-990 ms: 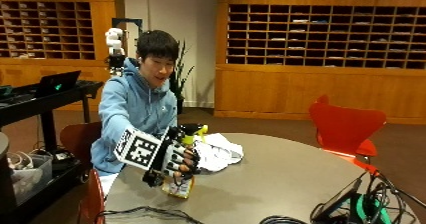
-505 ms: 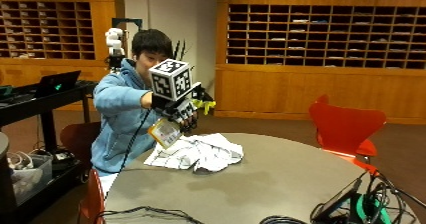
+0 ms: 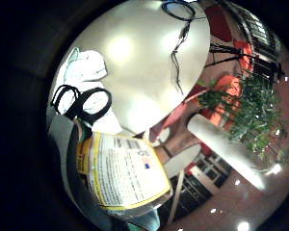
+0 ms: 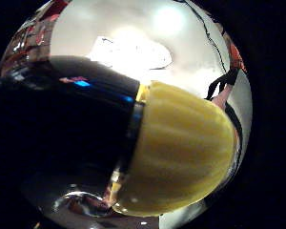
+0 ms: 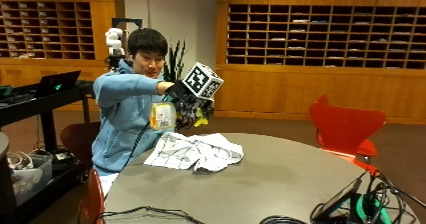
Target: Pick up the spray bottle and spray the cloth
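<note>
Wooden walls lined with pigeonhole shelves are surrounding a round grey desk, where a person in a blue hoodie is sitting. A white cloth is lying crumpled on the desk near the person's edge. Above the cloth, the gloved right hand is holding a spray bottle in the air, its grip wrapped around the bottle, fingers curled on it. The bottle's yellow-bordered label is facing the little-finger side of the palm, with the cloth showing on the desk beyond it. On the thumb side, the bottle's ribbed yellow part and dark part are sitting close against the palm, the cloth bright on the desk behind them. A red chair is standing beside the desk, well apart from the cloth. Black cables are lying on the desk's near edge, away from the cloth.
</note>
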Tool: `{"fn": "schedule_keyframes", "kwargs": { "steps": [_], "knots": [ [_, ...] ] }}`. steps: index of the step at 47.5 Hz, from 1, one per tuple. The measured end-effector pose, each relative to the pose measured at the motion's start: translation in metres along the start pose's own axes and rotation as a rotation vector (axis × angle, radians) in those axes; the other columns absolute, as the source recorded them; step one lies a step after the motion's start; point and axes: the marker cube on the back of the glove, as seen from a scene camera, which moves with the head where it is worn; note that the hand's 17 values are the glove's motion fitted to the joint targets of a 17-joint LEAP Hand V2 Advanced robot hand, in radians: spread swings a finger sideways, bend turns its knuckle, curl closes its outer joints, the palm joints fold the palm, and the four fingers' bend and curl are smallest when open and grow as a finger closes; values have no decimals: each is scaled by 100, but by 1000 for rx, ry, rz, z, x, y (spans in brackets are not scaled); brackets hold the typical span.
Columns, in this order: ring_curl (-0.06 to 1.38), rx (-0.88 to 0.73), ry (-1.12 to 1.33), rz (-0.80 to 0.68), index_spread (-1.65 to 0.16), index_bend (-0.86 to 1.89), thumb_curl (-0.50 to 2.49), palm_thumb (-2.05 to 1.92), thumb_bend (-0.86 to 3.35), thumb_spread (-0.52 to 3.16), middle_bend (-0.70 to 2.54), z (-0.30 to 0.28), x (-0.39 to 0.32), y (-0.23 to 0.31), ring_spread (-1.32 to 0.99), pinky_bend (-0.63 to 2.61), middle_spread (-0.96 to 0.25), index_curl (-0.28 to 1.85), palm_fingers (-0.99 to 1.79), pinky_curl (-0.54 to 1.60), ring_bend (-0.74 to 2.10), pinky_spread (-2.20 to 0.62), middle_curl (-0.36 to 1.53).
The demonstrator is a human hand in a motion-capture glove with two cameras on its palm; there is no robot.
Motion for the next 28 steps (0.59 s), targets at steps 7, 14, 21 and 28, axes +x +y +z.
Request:
{"fn": "schedule_keyframes", "kwargs": {
  "steps": [7,14,21,28],
  "knots": [
    [39,-17,8,-5,-24,31,74,97,-4,22,54,23,-14,-13,-23,33,-15,51,135,37,43,-26,46],
    [39,-17,14,-30,-24,30,75,97,-4,22,54,30,-22,-16,-23,33,-15,51,135,37,43,-26,46],
    [39,14,14,-14,-24,31,75,96,-4,22,54,12,-22,-6,-23,33,-15,51,135,37,43,-26,46],
    [40,44,36,-12,-24,31,75,96,-4,22,54,-4,-17,5,-23,33,-15,51,135,37,43,-26,46]
  ]
}}
